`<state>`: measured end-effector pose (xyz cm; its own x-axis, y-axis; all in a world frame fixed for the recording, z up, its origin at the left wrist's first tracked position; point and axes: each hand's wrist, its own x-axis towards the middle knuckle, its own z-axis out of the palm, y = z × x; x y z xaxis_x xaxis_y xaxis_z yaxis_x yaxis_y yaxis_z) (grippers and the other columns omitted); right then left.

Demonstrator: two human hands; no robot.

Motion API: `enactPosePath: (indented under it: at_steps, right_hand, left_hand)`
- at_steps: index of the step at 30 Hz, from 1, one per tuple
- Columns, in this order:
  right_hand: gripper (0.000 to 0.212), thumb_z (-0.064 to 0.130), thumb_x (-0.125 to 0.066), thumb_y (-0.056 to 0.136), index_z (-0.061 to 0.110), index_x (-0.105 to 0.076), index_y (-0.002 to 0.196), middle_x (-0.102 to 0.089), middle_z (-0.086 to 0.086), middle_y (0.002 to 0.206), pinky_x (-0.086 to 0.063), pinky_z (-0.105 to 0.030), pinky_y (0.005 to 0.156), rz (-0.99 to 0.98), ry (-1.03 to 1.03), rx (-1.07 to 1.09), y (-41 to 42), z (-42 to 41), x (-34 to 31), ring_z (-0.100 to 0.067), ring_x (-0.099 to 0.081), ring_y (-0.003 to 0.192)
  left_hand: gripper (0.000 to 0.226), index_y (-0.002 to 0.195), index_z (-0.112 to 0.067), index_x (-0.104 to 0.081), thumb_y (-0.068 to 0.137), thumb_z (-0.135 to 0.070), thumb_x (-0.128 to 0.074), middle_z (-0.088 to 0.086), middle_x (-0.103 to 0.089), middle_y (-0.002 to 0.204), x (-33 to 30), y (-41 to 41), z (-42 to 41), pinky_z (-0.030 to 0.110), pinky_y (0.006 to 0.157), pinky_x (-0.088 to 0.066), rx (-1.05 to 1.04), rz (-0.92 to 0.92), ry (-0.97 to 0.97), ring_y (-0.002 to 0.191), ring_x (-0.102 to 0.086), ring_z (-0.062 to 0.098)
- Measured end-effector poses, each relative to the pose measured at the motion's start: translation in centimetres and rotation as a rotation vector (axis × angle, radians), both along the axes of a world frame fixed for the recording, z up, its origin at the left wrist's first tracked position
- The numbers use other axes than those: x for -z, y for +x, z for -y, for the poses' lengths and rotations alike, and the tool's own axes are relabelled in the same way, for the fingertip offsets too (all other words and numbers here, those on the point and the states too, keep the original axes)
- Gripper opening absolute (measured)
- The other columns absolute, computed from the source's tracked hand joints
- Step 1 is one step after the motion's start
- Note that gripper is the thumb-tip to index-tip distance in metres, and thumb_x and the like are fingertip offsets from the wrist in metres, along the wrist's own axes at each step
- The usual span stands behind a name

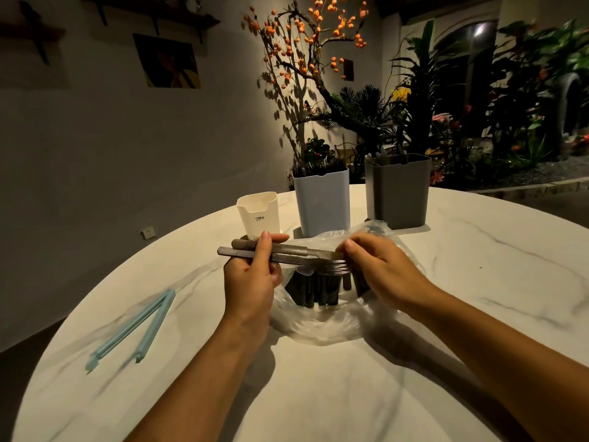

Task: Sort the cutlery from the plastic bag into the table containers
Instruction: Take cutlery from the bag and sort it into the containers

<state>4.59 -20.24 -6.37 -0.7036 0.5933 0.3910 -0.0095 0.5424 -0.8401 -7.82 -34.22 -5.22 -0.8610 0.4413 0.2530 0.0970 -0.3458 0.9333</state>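
A pale-blue bag clip [134, 327], hinged open into a narrow V, lies on the round marble-patterned worktop [478, 282] at about 8 o'clock from the plastic bag. Just right of it, the person's left hand [251, 282] curls its fingers round two pieces of dark-handled cutlery [271, 252], held level with the handles pointing to 9 o'clock and the metal ends reaching toward the other hand. At 12 o'clock from that hand stands a small cream container [258, 213] with dark lettering on its front. The clear plastic bag [322, 317] sits crumpled at the centre of the worktop, its mouth open toward the person, and a bundle of more dark cutlery handles [315, 287] shows inside it. A taller pale-blue container [322, 204] stands at 12 o'clock from the bag, with dark handle tips rising above its rim. The right hand [382, 269] rests over the bag's far edge, its fingers bent down and pinching the film beside the cutlery's metal ends. At 1 o'clock from the bag stands a grey container [398, 189], a few utensil tops showing above its rim. Potted plants [462, 100] fill the dim background beyond.
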Motion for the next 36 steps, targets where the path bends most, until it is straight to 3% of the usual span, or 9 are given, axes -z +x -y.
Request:
enactPosePath:
  at_steps: [2, 5, 9, 15, 20, 24, 28, 31, 36]
  right_hand:
    - [0.022, 0.036, -0.046, 0.100, 0.024, -0.063, 0.105, -0.066, 0.007, 0.094, -0.053, -0.017, 0.072, 0.011, -0.042, -0.016, 0.1, -0.1, -0.1, -0.013, -0.064, 0.087]
    - [0.009, 0.025, -0.062, 0.092, 0.023, -0.067, 0.099, -0.070, 0.006, 0.083, -0.055, -0.018, 0.062, -0.027, -0.161, -0.093, 0.3, 0.0, -0.5, -0.008, -0.069, 0.072]
    - [0.014, 0.017, -0.071, 0.083, 0.021, -0.070, 0.097, -0.073, 0.006, 0.081, -0.056, -0.020, 0.062, -0.089, -0.262, -0.159, 0.4, 0.2, -0.8, -0.012, -0.072, 0.076]
    - [0.022, 0.008, -0.071, 0.083, 0.025, -0.072, 0.097, -0.074, 0.009, 0.085, -0.056, -0.022, 0.063, -0.064, -0.291, -0.165, 0.6, 0.3, -0.8, -0.011, -0.073, 0.078]
    - [0.022, 0.008, -0.070, 0.085, 0.025, -0.074, 0.098, -0.074, 0.005, 0.090, -0.055, -0.020, 0.064, -0.051, -0.326, -0.132, 0.5, 0.3, -0.5, -0.010, -0.072, 0.076]
    - [0.020, 0.008, -0.070, 0.085, 0.024, -0.074, 0.096, -0.074, 0.008, 0.082, -0.053, -0.016, 0.061, -0.036, -0.286, -0.144, 0.2, 1.0, -0.5, -0.006, -0.071, 0.073]
    - [0.020, 0.012, -0.068, 0.087, 0.018, -0.073, 0.106, -0.075, 0.002, 0.089, -0.055, -0.019, 0.062, -0.045, -0.312, -0.133, 0.1, 1.1, -0.6, -0.011, -0.073, 0.079]
    - [0.019, 0.018, -0.057, 0.096, 0.017, -0.068, 0.111, -0.074, -0.004, 0.096, -0.058, -0.026, 0.063, -0.096, -0.479, -0.178, 0.0, 1.1, -0.9, -0.019, -0.073, 0.081]
    - [0.023, 0.021, -0.046, 0.101, 0.012, -0.065, 0.109, -0.073, -0.010, 0.084, -0.061, -0.031, 0.061, 0.061, -0.496, -0.225, 0.4, 1.2, -1.3, -0.023, -0.071, 0.069]
  left_hand:
    - [0.031, 0.101, -0.013, -0.076, 0.098, -0.034, -0.054, 0.012, -0.068, 0.113, 0.0, -0.1, 0.0, 0.012, 0.063, -0.048, 0.007, 0.022, 0.016, 0.081, -0.048, 0.018]
    - [0.030, 0.103, -0.014, -0.076, 0.098, -0.033, -0.054, 0.011, -0.068, 0.115, -0.1, 0.1, -0.1, 0.035, 0.098, -0.049, -0.001, 0.057, 0.017, 0.094, -0.054, 0.023]
    - [0.027, 0.100, -0.014, -0.074, 0.098, -0.031, -0.054, 0.008, -0.069, 0.113, -0.2, 0.1, -0.2, 0.029, 0.083, -0.054, -0.026, 0.124, 0.049, 0.102, -0.062, 0.022]
    - [0.027, 0.102, -0.013, -0.074, 0.099, -0.030, -0.053, 0.007, -0.069, 0.116, -0.1, 0.0, -0.2, 0.043, 0.098, -0.053, 0.015, 0.183, 0.057, 0.112, -0.062, 0.027]
    - [0.030, 0.103, -0.014, -0.074, 0.098, -0.033, -0.052, 0.002, -0.071, 0.111, 0.1, 0.6, -0.2, 0.030, 0.082, -0.055, 0.078, 0.157, 0.025, 0.109, -0.062, 0.023]
    - [0.031, 0.106, -0.013, -0.074, 0.097, -0.034, -0.053, -0.001, -0.073, 0.108, 0.2, 1.0, -0.3, 0.037, 0.097, -0.052, 0.134, 0.128, -0.008, 0.109, -0.063, 0.021]
    - [0.032, 0.109, -0.014, -0.074, 0.096, -0.035, -0.054, 0.000, -0.071, 0.111, 0.3, 1.0, -0.4, 0.034, 0.095, -0.051, 0.141, 0.125, -0.052, 0.108, -0.062, 0.022]
    - [0.030, 0.107, -0.012, -0.074, 0.095, -0.033, -0.056, 0.002, -0.071, 0.111, 0.4, 0.7, -0.5, 0.037, 0.097, -0.052, 0.128, 0.175, -0.038, 0.110, -0.062, 0.024]
    - [0.033, 0.113, -0.012, -0.071, 0.093, -0.035, -0.058, 0.000, -0.071, 0.110, 0.4, 0.4, -0.5, 0.045, 0.101, -0.050, 0.070, 0.210, -0.043, 0.107, -0.063, 0.023]
